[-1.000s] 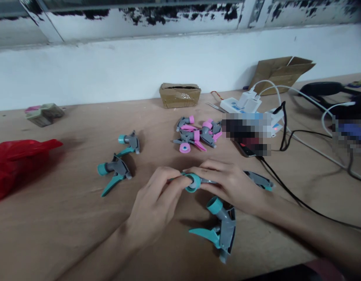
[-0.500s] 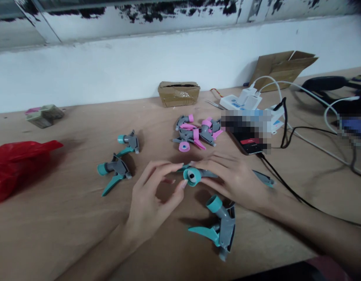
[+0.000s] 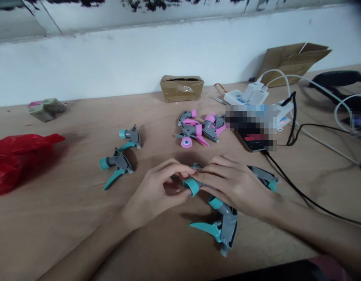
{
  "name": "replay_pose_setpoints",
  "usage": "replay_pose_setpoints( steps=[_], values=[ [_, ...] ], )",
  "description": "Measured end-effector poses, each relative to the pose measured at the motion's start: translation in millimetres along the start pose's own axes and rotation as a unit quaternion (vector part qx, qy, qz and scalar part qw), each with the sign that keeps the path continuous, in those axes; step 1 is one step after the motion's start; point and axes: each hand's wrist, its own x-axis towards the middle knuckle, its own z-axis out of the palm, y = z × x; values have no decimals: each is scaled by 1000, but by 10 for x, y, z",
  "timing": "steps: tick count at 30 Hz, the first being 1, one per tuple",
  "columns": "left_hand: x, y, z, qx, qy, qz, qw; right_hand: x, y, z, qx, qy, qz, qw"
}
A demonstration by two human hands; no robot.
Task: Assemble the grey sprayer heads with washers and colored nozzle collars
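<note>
We grip a teal sprayer [image 3: 264, 177] w/ R hand [image 3: 236, 184], L hand [image 3: 157, 188] pinching its nozzle [image 3: 192, 187]; 2nd sprayer [image 3: 225, 226] just below, pink sprayers [image 3: 199, 128] beyond.

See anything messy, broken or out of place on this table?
Nothing looks spilled or broken. One loose pink cap lies apart beside the jumbled pink sprayer heads, and the small cardboard box by the wall is crumpled. The left hand and right hand grip a teal sprayer head.
</note>
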Motion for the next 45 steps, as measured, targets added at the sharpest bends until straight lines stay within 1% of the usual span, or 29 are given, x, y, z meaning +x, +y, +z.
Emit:
replay_pose_setpoints(
  steps=[3, 7, 12, 16, 20, 24, 31, 36, 41, 45],
  values=[
    [-30, 28, 53, 75, 32, 30, 996, 3, -1, 3, -26, 13, -18, 999],
    [-62, 60, 90, 137, 60, 62, 987, 15, -1, 4, -38, 22, -17, 999],
    [-88, 37, 127, 141, 66, 74, 985, 27, 7, 6, -39, 12, -17, 999],
    [-102, 24, 157, 132, 74, 73, 986, 29, 13, 11, -40, 18, -25, 999],
    [-109, 57, 172, 135, 72, 58, 987, 21, 13, 18, -48, 21, -22, 998],
    [-128, 99, 195, 152, 92, 45, 983, 9, 5, 22, -58, 17, -16, 998],
    [-137, 121, 203, 127, 94, 17, 987, 9, -14, 6, -57, 17, -15, 998],
    [-116, 151, 186, 95, 72, -21, 993, 12, -30, 18, -61, 30, -16, 998],
    [-116, 159, 226, 119, 117, -19, 986, 16, -62, 38, -78, 28, -15, 996],
    [-130, 152, 249, 116, 119, -30, 986, 17, -68, 40, -84, 24, -9, 996]
  ],
)
